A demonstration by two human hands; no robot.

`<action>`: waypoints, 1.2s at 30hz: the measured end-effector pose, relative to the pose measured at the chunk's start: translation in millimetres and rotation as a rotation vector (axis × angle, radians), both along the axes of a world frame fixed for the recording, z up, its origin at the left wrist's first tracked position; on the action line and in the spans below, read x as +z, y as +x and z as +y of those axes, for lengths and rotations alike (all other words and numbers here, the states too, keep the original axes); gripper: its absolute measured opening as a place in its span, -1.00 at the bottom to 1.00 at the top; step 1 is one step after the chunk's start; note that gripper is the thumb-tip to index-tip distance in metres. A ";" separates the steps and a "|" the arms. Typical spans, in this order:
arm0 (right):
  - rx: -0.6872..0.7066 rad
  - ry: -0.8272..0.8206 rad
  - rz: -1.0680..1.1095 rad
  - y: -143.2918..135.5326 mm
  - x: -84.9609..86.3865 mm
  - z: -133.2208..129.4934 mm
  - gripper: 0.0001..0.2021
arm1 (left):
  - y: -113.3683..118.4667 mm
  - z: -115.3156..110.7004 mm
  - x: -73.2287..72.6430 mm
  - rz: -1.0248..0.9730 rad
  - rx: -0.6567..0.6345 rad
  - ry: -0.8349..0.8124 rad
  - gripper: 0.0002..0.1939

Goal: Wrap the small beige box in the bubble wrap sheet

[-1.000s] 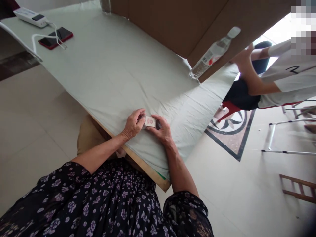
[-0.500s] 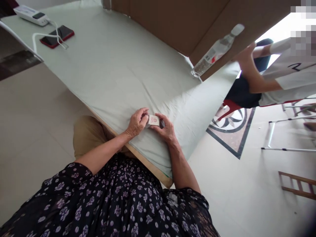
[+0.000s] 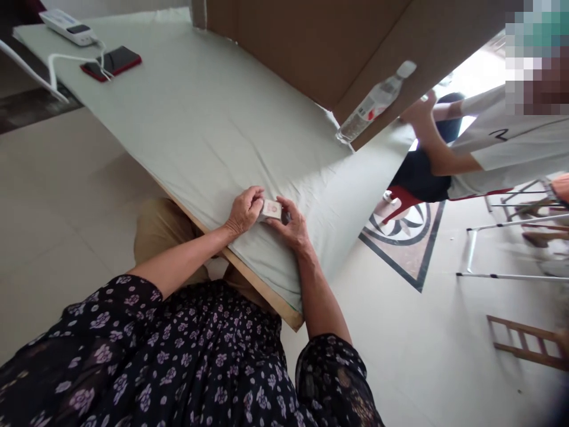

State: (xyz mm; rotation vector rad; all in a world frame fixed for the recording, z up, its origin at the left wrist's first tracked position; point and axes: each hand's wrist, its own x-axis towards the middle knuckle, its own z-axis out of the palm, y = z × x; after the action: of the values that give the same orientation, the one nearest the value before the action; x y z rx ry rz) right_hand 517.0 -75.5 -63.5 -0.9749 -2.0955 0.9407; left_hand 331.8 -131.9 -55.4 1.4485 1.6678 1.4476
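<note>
Between my two hands is a small pale box (image 3: 272, 209), about the size of a pack of cards, with a faint reddish picture on its upper face. My left hand (image 3: 246, 210) grips its left end, thumb on the near side and fingers curled behind. At the other end, the thumb and fingers of my right hand (image 3: 291, 223) pinch it from both sides. My fingers hide both ends. The box is held just over the pale green cloth (image 3: 200, 148) of the table, near its front corner; whether it touches the cloth I cannot tell.
A clear plastic bottle (image 3: 373, 107) stands by a large brown cardboard panel (image 3: 293, 53). Far left lie a phone (image 3: 120, 59) and a white power strip (image 3: 66, 26) with a cable. At right sits another person (image 3: 480, 142); a metal frame (image 3: 471, 249) and wooden rack (image 3: 528, 341) are beyond.
The view has shifted slightly, so the table, bottle and other person appear moved. Both hands keep their hold on the small box, with little change in grip.
</note>
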 end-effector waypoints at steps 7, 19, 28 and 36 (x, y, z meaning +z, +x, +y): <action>0.015 0.043 -0.029 3.6 11.6 -11.5 -0.38 | 0.0 -13.2 3.9 -0.067 0.042 0.012 -0.64; 0.077 0.157 -0.076 -1.3 25.2 -34.9 -0.44 | -9.3 -44.1 19.2 0.000 -0.207 -0.029 -0.25; 0.151 0.558 -0.296 5.8 86.3 -18.6 -0.93 | -1.9 -47.2 16.8 0.022 -0.199 0.007 -0.26; 0.186 0.865 -0.505 -12.7 91.9 -25.3 -0.90 | 7.9 -47.1 13.0 0.041 -0.166 0.054 -0.31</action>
State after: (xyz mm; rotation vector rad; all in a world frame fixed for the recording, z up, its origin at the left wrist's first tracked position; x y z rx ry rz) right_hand 504.3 -100.8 28.4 -0.5779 -2.6552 -0.2193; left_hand 339.8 -179.0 -42.5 1.6152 1.5029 1.3897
